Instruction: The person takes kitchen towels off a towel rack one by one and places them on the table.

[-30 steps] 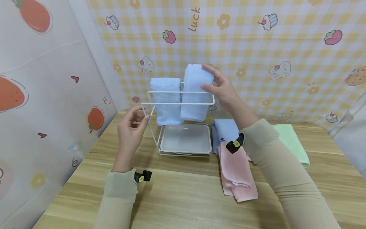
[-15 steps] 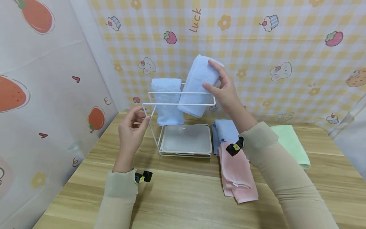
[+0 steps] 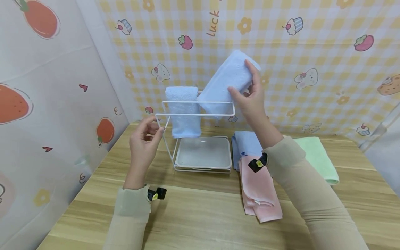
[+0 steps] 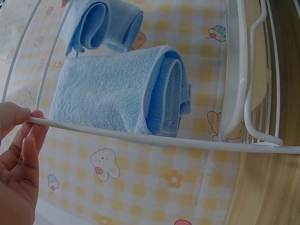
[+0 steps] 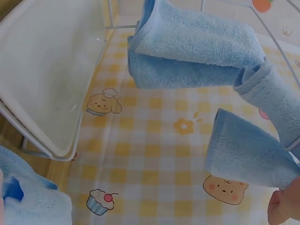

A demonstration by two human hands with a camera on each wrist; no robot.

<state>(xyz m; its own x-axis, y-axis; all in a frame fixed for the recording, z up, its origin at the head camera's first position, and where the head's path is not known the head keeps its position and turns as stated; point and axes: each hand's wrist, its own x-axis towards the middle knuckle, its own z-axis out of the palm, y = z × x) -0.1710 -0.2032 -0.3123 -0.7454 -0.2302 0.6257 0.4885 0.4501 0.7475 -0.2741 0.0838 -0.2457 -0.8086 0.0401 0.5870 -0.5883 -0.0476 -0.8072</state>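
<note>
A white wire rack [image 3: 195, 114] stands near the patterned wall, with a shallow white tray [image 3: 203, 152] in its base. My left hand [image 3: 142, 146] pinches the rack's left front upright between thumb and fingers. Over the back bar hangs a folded light blue towel [image 3: 182, 121], its layers visible in the left wrist view. A second light blue towel [image 3: 229, 78] is gripped by my right hand [image 3: 251, 100], thumb in front; it tilts, with its lower end behind the rack's upper wires. Whether that towel still touches the back bar is hard to tell.
Right of the rack lies a folded blue towel [image 3: 247, 142], partly under a pink towel [image 3: 257, 187]. A green towel [image 3: 318, 156] lies farther right, partly behind my right forearm. The checked wall cloth [image 3: 281, 52] rises close behind the rack.
My right hand has moved up and to the right with its towel, which has swung from nearly upright to a strong tilt. My left hand stays on the rack; the other towel still hangs.
</note>
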